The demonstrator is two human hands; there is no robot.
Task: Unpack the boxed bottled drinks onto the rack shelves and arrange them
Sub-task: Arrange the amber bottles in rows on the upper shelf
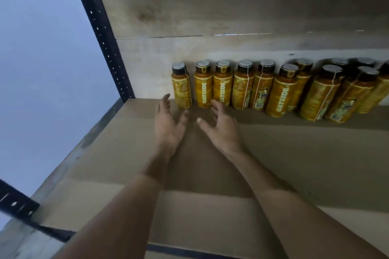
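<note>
Bottles (203,85) labelled "OATSIDE", yellow

Both bare forearms reach forward, converging toward each other. The left hand (168,124) and right hand (221,126) face palm to palm, fingers loosely spread, holding nothing.

Bottles (203,88) observed wrapped in glossy yellow film, capped in dark plastic. Shelf board (294,164) noted as matt, smooth brown wood. Rack post (101,31) recorded as dark painted metal, perforated.
</note>
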